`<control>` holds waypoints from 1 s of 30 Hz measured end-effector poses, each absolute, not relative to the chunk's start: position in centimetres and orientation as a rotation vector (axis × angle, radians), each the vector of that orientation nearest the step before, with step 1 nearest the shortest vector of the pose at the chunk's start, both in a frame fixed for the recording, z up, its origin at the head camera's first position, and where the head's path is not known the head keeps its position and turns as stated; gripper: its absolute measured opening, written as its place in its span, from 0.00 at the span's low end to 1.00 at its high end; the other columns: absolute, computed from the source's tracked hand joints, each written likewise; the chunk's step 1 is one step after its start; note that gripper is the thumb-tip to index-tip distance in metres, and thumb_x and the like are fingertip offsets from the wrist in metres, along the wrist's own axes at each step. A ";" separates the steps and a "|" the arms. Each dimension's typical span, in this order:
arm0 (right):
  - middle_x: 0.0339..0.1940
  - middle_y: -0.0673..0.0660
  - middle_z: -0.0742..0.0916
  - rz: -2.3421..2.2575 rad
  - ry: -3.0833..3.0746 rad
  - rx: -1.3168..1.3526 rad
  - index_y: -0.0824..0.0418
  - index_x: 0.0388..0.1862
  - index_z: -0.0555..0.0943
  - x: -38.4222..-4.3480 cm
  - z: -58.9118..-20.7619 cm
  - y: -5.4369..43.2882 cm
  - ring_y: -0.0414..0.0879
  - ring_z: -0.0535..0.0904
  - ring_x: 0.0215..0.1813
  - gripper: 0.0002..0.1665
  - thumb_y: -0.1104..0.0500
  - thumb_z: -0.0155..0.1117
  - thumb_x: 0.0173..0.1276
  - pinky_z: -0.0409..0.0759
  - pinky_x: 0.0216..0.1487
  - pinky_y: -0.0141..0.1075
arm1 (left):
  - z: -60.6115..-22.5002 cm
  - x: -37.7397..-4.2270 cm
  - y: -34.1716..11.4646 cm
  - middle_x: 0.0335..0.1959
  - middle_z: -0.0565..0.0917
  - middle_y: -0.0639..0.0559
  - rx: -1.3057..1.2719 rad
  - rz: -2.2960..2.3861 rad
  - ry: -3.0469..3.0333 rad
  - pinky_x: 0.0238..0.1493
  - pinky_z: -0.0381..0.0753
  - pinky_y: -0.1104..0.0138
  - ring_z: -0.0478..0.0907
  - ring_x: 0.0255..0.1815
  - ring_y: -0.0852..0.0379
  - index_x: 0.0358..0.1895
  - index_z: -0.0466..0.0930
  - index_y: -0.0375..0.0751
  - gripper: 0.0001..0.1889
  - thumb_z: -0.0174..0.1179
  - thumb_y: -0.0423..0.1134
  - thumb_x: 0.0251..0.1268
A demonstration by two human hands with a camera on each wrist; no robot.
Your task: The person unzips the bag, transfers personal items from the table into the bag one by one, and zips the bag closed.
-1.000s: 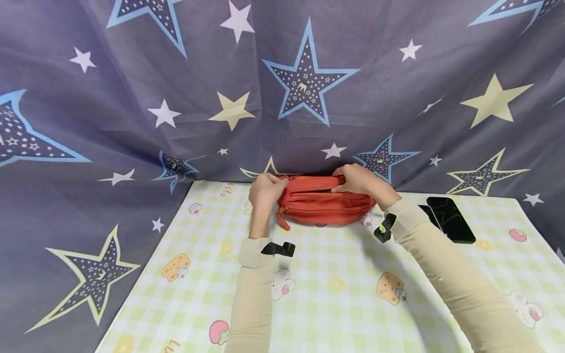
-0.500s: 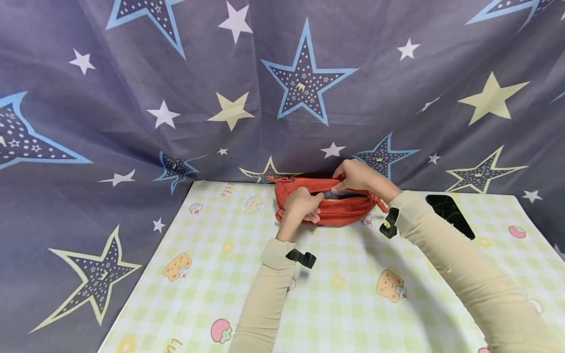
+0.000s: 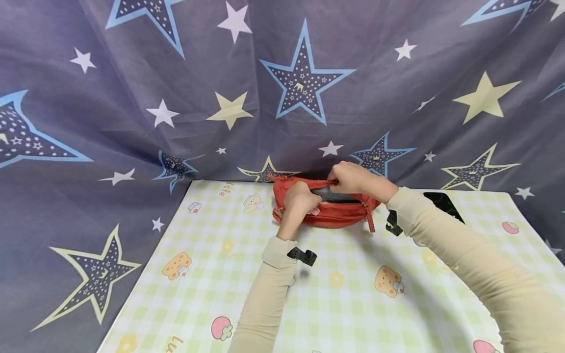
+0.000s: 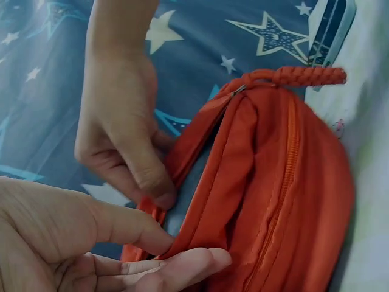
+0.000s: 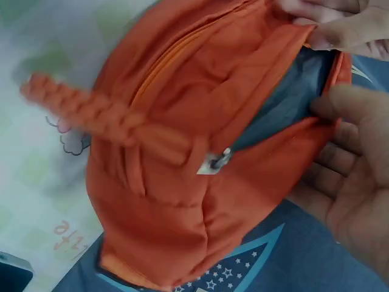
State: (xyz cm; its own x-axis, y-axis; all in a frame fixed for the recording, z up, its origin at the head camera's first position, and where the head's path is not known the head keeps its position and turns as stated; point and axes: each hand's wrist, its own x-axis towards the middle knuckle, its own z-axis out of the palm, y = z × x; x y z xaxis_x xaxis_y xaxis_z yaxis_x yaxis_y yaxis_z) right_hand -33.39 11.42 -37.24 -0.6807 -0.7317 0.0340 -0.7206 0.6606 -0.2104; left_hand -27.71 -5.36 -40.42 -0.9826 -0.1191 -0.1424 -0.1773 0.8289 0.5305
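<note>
An orange-red waist bag lies on the table against the backdrop, its top compartment unzipped and gaping. My left hand pinches the front edge of the opening, thumb inside and fingers outside. The back edge is held by my right hand, which in the right wrist view has its thumb inside the mouth and fingers behind the cloth. Between the two hands the grey lining shows. A braided zip pull hangs from the slider at the bag's right end. A second zipper runs along the front, closed.
A black phone lies right of the bag, partly hidden by my right sleeve. The table has a green-and-white checked cover with cartoon prints. Behind it rises a dark star-patterned cloth.
My left hand has moved right from the bag's left end to the front edge of the opening. The mouth has spread wider, and the braided pull now hangs at the right end.
</note>
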 end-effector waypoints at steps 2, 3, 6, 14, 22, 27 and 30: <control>0.13 0.45 0.62 -0.348 2.818 -1.254 0.53 0.12 0.66 -33.2 -37.2 11.4 0.39 0.53 0.19 0.25 0.68 0.63 0.64 0.53 0.25 0.31 | -40.1 -27.6 -5.8 0.16 0.85 0.56 -0.244 0.900 2.935 0.39 0.87 0.60 0.86 0.24 0.57 0.27 0.87 0.45 0.08 0.65 0.43 0.60; 0.14 0.45 0.60 -0.364 2.821 -1.259 0.52 0.12 0.64 -33.0 -37.1 11.4 0.39 0.51 0.19 0.26 0.69 0.62 0.65 0.52 0.25 0.32 | -39.9 -27.5 -6.0 0.15 0.85 0.57 -0.248 0.929 2.953 0.38 0.87 0.60 0.85 0.23 0.58 0.25 0.87 0.46 0.08 0.64 0.43 0.59; 0.13 0.45 0.58 -0.415 2.851 -1.216 0.51 0.11 0.62 -32.3 -36.9 11.3 0.39 0.50 0.19 0.28 0.71 0.60 0.65 0.52 0.25 0.32 | -39.2 -27.1 -6.6 0.12 0.84 0.58 -0.263 1.062 2.984 0.34 0.86 0.61 0.84 0.20 0.59 0.20 0.88 0.48 0.12 0.63 0.41 0.61; 0.10 0.46 0.64 -0.787 2.944 -0.875 0.57 0.12 0.72 -29.3 -34.8 11.3 0.39 0.58 0.15 0.25 0.66 0.59 0.71 0.58 0.21 0.31 | -37.3 -26.0 -7.0 0.22 0.89 0.53 -0.240 1.244 3.182 0.35 0.84 0.57 0.88 0.31 0.50 0.28 0.88 0.46 0.04 0.68 0.40 0.56; 0.35 0.70 0.90 -1.416 2.802 -0.344 0.74 0.50 0.86 -25.6 -35.9 13.1 0.29 0.77 0.19 0.16 0.64 0.57 0.75 0.78 0.25 0.24 | -35.2 -24.8 -7.3 0.27 0.90 0.50 -0.122 1.360 3.287 0.35 0.84 0.55 0.86 0.32 0.47 0.35 0.91 0.43 0.05 0.68 0.36 0.56; 0.39 0.71 0.90 -1.737 2.645 -0.153 0.79 0.56 0.82 -24.2 -38.7 14.3 0.27 0.82 0.22 0.19 0.64 0.57 0.77 0.85 0.31 0.25 | -34.4 -25.6 -7.2 0.30 0.91 0.49 0.035 1.300 3.269 0.34 0.85 0.58 0.86 0.30 0.50 0.36 0.92 0.43 0.06 0.68 0.36 0.58; 0.36 0.66 0.91 -1.814 2.570 -0.107 0.80 0.57 0.80 -23.6 -40.5 14.7 0.28 0.83 0.22 0.19 0.65 0.56 0.77 0.86 0.31 0.26 | -34.4 -26.3 -6.8 0.26 0.90 0.51 0.110 1.224 3.223 0.34 0.84 0.61 0.86 0.27 0.53 0.35 0.92 0.44 0.04 0.69 0.37 0.59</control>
State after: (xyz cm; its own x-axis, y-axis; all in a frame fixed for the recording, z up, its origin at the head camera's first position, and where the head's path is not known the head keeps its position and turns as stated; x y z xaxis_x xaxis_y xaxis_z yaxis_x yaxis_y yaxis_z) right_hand -23.57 14.68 -40.52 -0.9977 -0.0521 0.0435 -0.0584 0.3334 -0.9410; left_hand -26.25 -6.79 -34.41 -0.9511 -0.0491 0.3051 0.1658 0.7520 0.6379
